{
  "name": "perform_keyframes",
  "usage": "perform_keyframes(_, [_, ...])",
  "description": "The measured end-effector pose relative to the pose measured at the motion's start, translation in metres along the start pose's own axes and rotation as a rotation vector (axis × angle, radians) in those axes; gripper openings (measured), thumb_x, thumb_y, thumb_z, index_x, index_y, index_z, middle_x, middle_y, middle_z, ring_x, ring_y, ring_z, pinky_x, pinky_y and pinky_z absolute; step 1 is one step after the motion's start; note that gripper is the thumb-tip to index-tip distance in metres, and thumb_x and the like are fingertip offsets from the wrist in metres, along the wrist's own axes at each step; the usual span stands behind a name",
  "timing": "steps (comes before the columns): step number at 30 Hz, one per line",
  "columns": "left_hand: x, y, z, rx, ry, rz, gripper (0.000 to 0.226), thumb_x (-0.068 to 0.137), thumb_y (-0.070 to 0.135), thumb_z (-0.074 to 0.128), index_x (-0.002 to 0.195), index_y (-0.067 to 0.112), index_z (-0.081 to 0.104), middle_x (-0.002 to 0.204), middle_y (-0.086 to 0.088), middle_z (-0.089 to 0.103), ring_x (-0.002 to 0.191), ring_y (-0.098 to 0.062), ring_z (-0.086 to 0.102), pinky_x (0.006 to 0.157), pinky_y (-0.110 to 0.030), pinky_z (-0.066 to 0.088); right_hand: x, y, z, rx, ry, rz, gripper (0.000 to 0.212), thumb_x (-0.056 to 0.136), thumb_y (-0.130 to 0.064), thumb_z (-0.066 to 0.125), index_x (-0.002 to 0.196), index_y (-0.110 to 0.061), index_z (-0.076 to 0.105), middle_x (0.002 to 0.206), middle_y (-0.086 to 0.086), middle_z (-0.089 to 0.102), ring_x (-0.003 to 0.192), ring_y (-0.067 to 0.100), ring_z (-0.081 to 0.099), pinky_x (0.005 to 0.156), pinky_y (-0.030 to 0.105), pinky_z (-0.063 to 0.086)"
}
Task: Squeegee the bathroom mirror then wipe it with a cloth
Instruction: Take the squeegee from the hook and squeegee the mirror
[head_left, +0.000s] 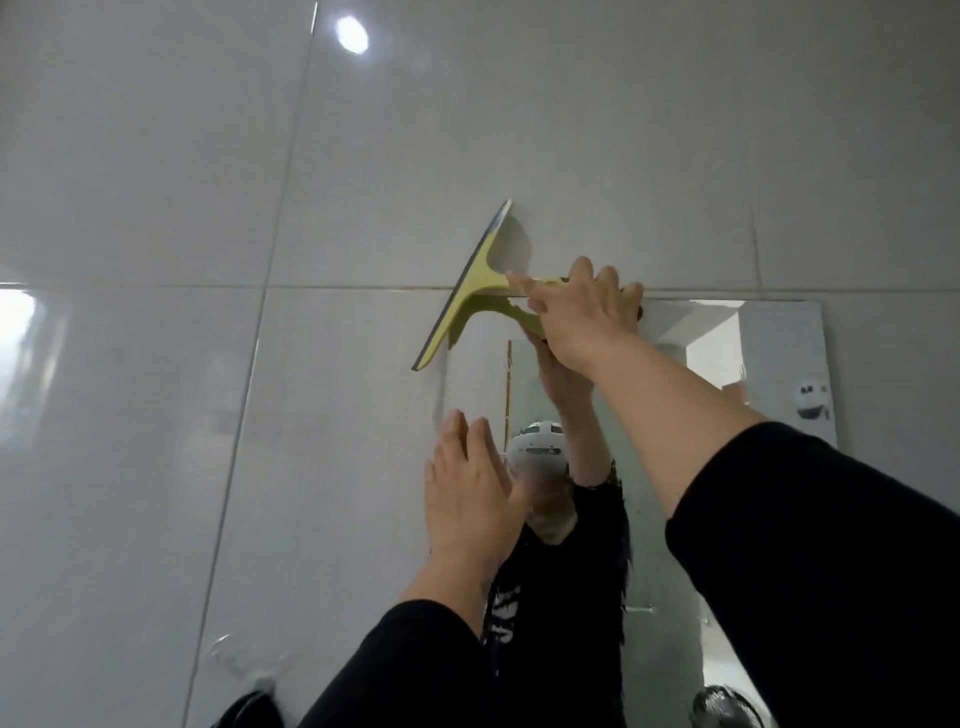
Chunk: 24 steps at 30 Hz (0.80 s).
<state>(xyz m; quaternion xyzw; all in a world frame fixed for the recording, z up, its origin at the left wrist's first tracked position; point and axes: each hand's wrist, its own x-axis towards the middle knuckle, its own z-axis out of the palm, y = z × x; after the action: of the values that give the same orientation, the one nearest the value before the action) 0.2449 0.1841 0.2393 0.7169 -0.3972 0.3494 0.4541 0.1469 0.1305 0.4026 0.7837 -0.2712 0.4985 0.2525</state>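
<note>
Two hands raised, right hand (582, 317) gripping squeegee (467, 296) at mirror (779, 353) corner

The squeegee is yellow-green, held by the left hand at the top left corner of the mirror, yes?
Not quite: the head view shows the right hand holding the squeegee, not the left. The left hand lies open, flat at the mirror's left edge. The rest is right.
</note>
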Motion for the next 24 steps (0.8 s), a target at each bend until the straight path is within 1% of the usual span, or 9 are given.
perform_keyframes(1, [0.001, 0.001, 0.005, 0.021, -0.019, 0.003, 0.087, 0.085, 0.059, 0.053, 0.149, 0.015, 0.013, 0.160, -0.007, -0.002, 0.147, -0.022, 0.003, 0.117, -0.034, 0.012, 0.003, -0.002, 0.003, -0.014, 0.000, 0.000, 0.061, 0.099, -0.021, 0.043, 0.138, -0.061, 0.019, 0.115, 0.010, 0.043, 0.104, 0.030, 0.042, 0.086, 0.045, 0.033])
perform_keyframes(3, [0.000, 0.003, 0.013, 0.058, -0.054, -0.004, 0.102, 0.082, 0.065, 0.053, 0.151, 0.015, -0.002, 0.159, -0.007, -0.017, 0.147, -0.022, -0.014, 0.118, -0.035, 0.002, 0.004, -0.004, 0.008, -0.026, -0.003, -0.017, 0.060, 0.100, -0.021, 0.038, 0.139, -0.061, 0.016, 0.114, 0.010, 0.043, 0.105, 0.031, 0.045, 0.086, 0.045, 0.034])
perform_keyframes(5, [-0.001, 0.004, 0.019, 0.078, -0.051, -0.020, 0.110, 0.079, 0.065, 0.057, 0.151, 0.017, -0.010, 0.157, -0.005, -0.025, 0.145, -0.021, -0.023, 0.118, -0.037, 0.000, 0.002, -0.004, 0.010, -0.023, -0.013, -0.042, 0.056, 0.102, -0.022, 0.031, 0.140, -0.060, 0.016, 0.113, 0.011, 0.043, 0.105, 0.032, 0.048, 0.088, 0.046, 0.034])
perform_keyframes(8, [-0.001, 0.003, 0.022, 0.071, -0.035, -0.030, 0.113, 0.077, 0.064, 0.061, 0.151, 0.017, -0.011, 0.157, -0.005, -0.025, 0.145, -0.021, -0.023, 0.119, -0.039, 0.001, -0.003, 0.003, 0.006, -0.009, -0.048, -0.088, 0.052, 0.101, -0.025, 0.028, 0.139, -0.060, 0.019, 0.114, 0.012, 0.047, 0.106, 0.035, 0.052, 0.088, 0.046, 0.037])
perform_keyframes(11, [-0.002, 0.004, 0.022, 0.078, -0.041, -0.032, 0.113, 0.077, 0.065, 0.061, 0.151, 0.017, -0.010, 0.158, -0.005, -0.024, 0.145, -0.021, -0.021, 0.120, -0.041, 0.003, -0.012, 0.021, 0.000, 0.028, -0.070, -0.092, 0.051, 0.100, -0.025, 0.029, 0.139, -0.058, 0.026, 0.124, 0.013, 0.053, 0.110, 0.036, 0.054, 0.082, 0.040, 0.043])
perform_keyframes(15, [-0.002, 0.005, 0.020, 0.097, -0.059, -0.051, 0.113, 0.077, 0.063, 0.063, 0.151, 0.017, -0.009, 0.159, -0.006, -0.021, 0.146, -0.022, -0.019, 0.120, -0.042, 0.005, -0.027, 0.049, -0.007, 0.007, -0.085, -0.064, 0.047, 0.100, -0.030, 0.030, 0.139, -0.057, 0.028, 0.138, 0.009, 0.051, 0.120, 0.035, 0.050, 0.090, 0.042, 0.044])
perform_keyframes(19, [0.000, 0.007, 0.020, 0.126, -0.080, -0.074, 0.114, 0.076, 0.064, 0.063, 0.151, 0.015, -0.009, 0.158, -0.008, -0.021, 0.146, -0.023, -0.020, 0.119, -0.045, 0.005, -0.041, 0.074, -0.014, -0.028, -0.122, -0.020, 0.048, 0.099, -0.032, 0.033, 0.138, -0.059, 0.026, 0.138, 0.006, 0.052, 0.121, 0.035, 0.051, 0.090, 0.041, 0.044])
perform_keyframes(22, [0.001, 0.011, 0.021, 0.143, -0.084, -0.102, 0.113, 0.076, 0.062, 0.062, 0.151, 0.014, -0.008, 0.158, -0.008, -0.022, 0.146, -0.023, -0.020, 0.117, -0.050, 0.001, -0.052, 0.095, -0.023, -0.070, -0.152, 0.009, 0.047, 0.100, -0.033, 0.033, 0.137, -0.060, 0.025, 0.137, 0.007, 0.052, 0.120, 0.035, 0.050, 0.089, 0.040, 0.045])
perform_keyframes(24, [-0.002, 0.015, 0.024, 0.144, -0.069, -0.108, 0.109, 0.077, 0.061, 0.058, 0.151, 0.014, -0.007, 0.158, -0.008, -0.022, 0.145, -0.023, -0.020, 0.117, -0.050, -0.002, -0.060, 0.108, -0.029, -0.104, -0.168, 0.024, 0.047, 0.100, -0.034, 0.033, 0.138, -0.060, 0.024, 0.139, 0.008, 0.050, 0.121, 0.035, 0.050, 0.090, 0.041, 0.045])
